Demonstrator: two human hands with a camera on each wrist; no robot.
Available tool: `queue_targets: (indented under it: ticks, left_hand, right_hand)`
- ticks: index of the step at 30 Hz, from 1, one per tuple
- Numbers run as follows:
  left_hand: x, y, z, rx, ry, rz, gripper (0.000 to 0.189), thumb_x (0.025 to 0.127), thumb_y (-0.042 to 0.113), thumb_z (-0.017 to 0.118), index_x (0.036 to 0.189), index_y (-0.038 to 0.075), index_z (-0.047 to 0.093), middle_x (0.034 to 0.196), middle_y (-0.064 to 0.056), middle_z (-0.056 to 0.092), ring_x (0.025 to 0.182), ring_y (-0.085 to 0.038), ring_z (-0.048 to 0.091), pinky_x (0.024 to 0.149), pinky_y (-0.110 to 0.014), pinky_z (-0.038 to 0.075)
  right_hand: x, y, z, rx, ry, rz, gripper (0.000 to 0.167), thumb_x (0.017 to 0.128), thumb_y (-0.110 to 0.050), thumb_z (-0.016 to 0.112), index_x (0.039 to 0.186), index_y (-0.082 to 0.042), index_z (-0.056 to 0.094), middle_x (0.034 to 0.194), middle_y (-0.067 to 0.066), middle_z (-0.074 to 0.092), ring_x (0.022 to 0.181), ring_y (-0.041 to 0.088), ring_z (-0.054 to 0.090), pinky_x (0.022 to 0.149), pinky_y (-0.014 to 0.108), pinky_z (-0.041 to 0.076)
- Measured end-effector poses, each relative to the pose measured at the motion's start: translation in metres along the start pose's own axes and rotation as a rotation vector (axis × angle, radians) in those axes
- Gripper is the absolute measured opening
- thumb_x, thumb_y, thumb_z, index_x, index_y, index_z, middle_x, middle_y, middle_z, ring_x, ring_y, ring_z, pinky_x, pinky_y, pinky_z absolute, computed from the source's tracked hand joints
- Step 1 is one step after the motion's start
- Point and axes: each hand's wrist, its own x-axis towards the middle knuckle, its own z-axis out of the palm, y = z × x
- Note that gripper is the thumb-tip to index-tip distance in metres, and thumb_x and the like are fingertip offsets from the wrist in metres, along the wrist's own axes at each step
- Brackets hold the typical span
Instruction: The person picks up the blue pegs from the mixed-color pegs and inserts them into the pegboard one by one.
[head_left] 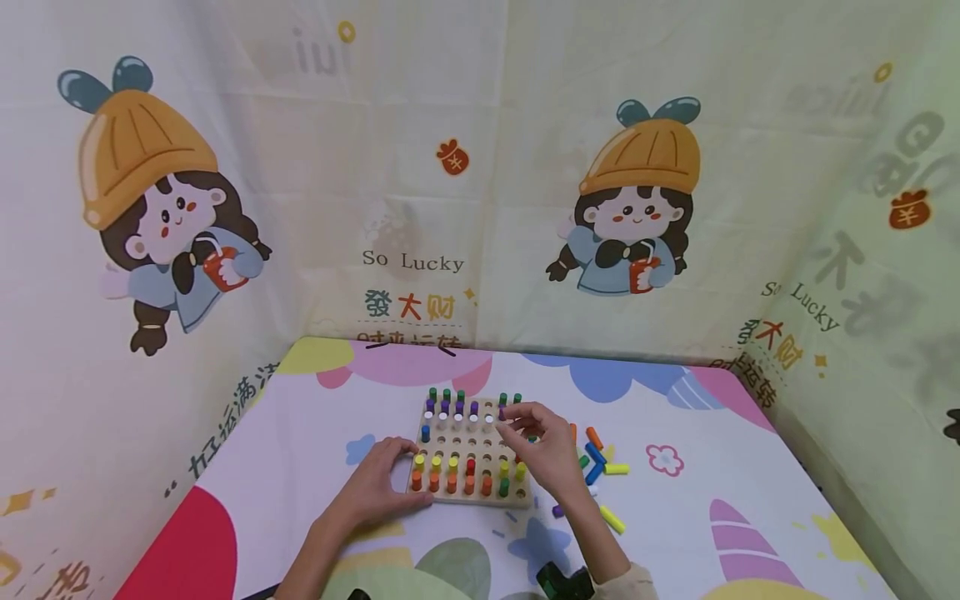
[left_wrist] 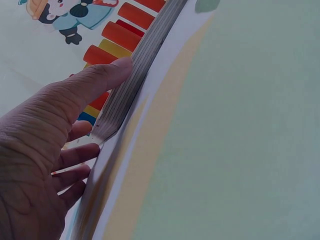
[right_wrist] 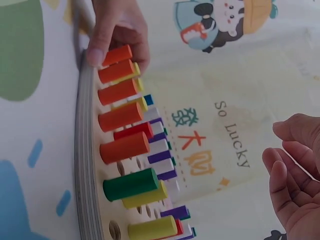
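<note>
A wooden pegboard [head_left: 480, 501] lies on the table, with rows of coloured pegs standing in it and several bare holes. My left hand [head_left: 369, 485] grips its near left corner. In the left wrist view, the thumb [left_wrist: 120, 71] presses the layered front edge while the fingers lie along the side. Over the board's right part hovers my right hand [head_left: 546, 446], thumb and forefinger bent towards each other close to a white peg [head_left: 489, 421]. The right wrist view shows a gap between those fingertips and no peg there. Orange pegs [right_wrist: 121, 116] and a green peg [right_wrist: 131, 184] line the near row.
Loose pegs lie right of the board, among them a blue peg [head_left: 595, 474], a yellow peg [head_left: 612, 520] and an orange peg [head_left: 594, 437], partly behind my right forearm. A dark object [head_left: 564, 581] sits at the near edge. Printed cloth walls [head_left: 510, 208] surround the table.
</note>
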Motion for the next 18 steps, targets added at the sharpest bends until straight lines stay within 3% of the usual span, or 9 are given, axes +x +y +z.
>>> queue_targets:
  ticks: [8,18]
  left_hand:
    - [-0.003,0.001,0.0,-0.009,-0.017,-0.019,0.077,0.067,0.061,0.089,0.126,0.022,0.058,0.133,-0.003,0.057,0.13,-0.028,0.05,0.113,-0.059,0.04]
    - [-0.002,0.004,-0.001,-0.008,-0.008,-0.001,0.077,0.068,0.061,0.089,0.127,0.021,0.058,0.132,-0.003,0.057,0.129,-0.027,0.051,0.112,-0.059,0.041]
  right_hand:
    - [-0.007,0.007,-0.013,-0.012,0.028,0.029,0.019,0.088,-0.014,0.081,0.105,-0.012,0.074,0.099,-0.001,0.073,0.084,0.013,0.067,0.075,0.026,0.058]
    - [-0.013,0.019,-0.03,-0.112,0.063,0.046,0.018,0.088,-0.013,0.082,0.104,-0.015,0.074,0.099,0.003,0.073,0.083,0.01,0.066,0.075,0.024,0.057]
